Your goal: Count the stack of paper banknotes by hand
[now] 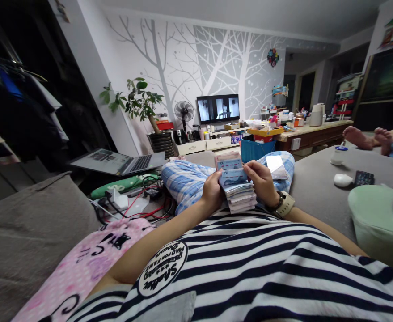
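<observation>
A thick stack of paper slips (239,197) rests in my lap against my striped shirt, pale edges fanned toward me. My left hand (212,190) is closed on its left side, thumb on the front, holding several printed blue slips (232,175) upright. Pink slips (228,156) show behind the blue ones. They look like tickets or notes; the print is too small to read. My right hand (262,181) pinches the right edge of the upper blue slip between thumb and finger. A watch (285,204) is on the right wrist. A phone (276,167) lies on my right knee.
At left stand an open laptop (122,162) and tangled cables (152,197). On the grey sofa at right are a white mouse (343,180), a black keypad-like object (364,178), a lidded jar (339,155) and a green neck-pillow-shaped item (373,210). Another person's bare feet (360,136) rest beyond.
</observation>
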A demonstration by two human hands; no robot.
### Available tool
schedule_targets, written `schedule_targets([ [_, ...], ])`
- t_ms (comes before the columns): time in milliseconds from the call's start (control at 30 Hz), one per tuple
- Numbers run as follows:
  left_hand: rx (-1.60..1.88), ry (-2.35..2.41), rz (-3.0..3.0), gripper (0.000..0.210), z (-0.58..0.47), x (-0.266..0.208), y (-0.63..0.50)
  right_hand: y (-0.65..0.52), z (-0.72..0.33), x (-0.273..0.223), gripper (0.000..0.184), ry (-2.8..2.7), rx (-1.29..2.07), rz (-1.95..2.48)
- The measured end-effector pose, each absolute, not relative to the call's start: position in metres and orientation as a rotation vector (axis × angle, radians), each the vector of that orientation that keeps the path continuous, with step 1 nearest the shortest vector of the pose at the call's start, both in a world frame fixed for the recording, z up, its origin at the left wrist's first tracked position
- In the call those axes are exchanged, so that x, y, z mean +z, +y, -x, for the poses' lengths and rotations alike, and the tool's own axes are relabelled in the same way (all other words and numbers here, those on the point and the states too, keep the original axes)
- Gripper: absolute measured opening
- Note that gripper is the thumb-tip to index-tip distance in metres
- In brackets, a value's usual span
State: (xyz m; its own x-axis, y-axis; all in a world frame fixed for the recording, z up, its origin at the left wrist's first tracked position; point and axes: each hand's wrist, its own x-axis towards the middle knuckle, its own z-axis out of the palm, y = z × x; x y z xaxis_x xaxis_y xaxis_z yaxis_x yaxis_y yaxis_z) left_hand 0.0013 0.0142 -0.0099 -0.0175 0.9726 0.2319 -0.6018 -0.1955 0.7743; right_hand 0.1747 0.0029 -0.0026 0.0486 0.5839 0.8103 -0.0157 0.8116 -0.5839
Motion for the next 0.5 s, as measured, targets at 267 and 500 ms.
schedule_targets([
  [267,1.56,0.551,-0.869,0.02,-0.004,-0.007,0.014,0.005,-0.174,-0.005,0.074,-1.49,0.574,0.482],
  [500,1.546,0.553,-0.905,0.022,-0.005,-0.003,0.005,0.015,-0.178,-0.005,0.084,-1.446,0.543,0.615],
])
